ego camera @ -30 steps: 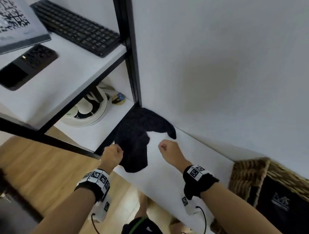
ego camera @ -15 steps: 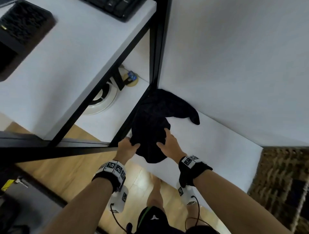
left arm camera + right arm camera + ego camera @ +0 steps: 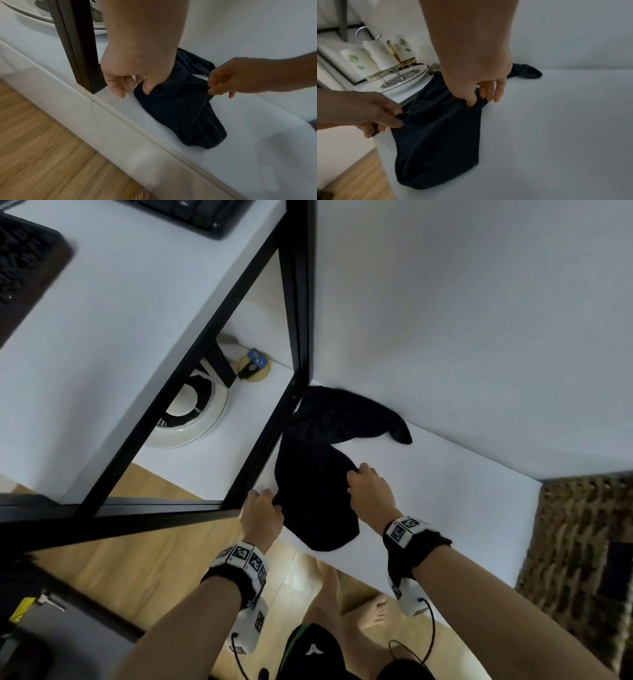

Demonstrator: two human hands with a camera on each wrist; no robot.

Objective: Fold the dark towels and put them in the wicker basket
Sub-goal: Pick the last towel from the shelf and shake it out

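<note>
now both hands reach down, left hand (image 3: 261,513) and right hand (image 3: 371,494) each pinching the dark towel (image 3: 317,491).

A black frame (image 3: 298,302) stands at the left end of a white counter (image 3: 462,491), its post against the wall (image 3: 462,302). Its upper shelf (image 3: 137,302) carries a keyboard (image 3: 191,213) and a dark flat object (image 3: 24,268) (blurred, cannot tell what). Beneath, a white plate (image 3: 409,79) bears a stand (image 3: 397,75) of white cups (image 3: 373,56) with green spots. A small round yellow thing (image 3: 255,366) lies beside it. The floor (image 3: 120,573) is wood.
</note>
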